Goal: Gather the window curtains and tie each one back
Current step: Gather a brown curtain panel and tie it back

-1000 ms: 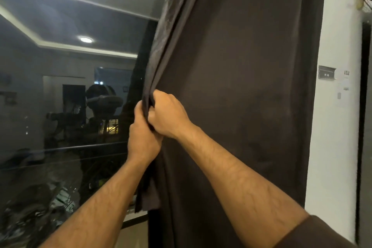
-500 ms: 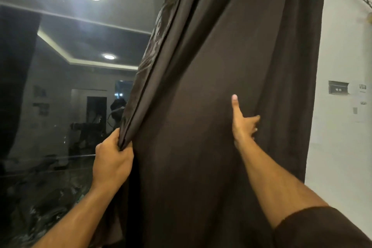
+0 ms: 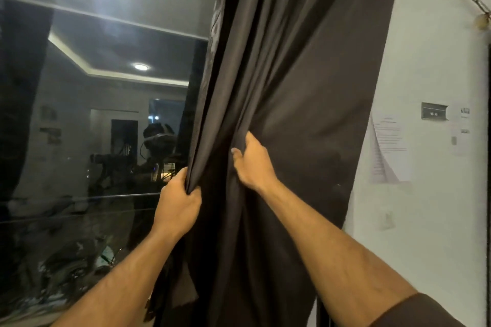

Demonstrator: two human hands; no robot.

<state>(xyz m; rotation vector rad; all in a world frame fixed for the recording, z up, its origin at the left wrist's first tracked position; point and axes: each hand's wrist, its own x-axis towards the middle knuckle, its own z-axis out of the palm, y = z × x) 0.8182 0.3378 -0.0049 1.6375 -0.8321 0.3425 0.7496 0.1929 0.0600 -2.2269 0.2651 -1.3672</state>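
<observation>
A dark brown curtain (image 3: 305, 74) hangs in the middle of the view, between the window glass and a white wall. My left hand (image 3: 178, 207) is clenched on the curtain's left edge, where several folds are bunched. My right hand (image 3: 252, 164) pinches a fold of the cloth a little higher and to the right, with the thumb on the front. The fabric between the two hands sags into a loose pleat. No tie-back is visible.
The dark window glass (image 3: 93, 127) fills the left and mirrors the room and ceiling lights. A white wall (image 3: 430, 220) on the right carries a paper sheet (image 3: 388, 148), a small switch plate (image 3: 434, 111) and dry twigs at the top corner.
My right hand left the curtain edge, reached out flat to the right across the cloth, then gripped a fold and drew it back toward my left hand, which kept its hold on the edge.
</observation>
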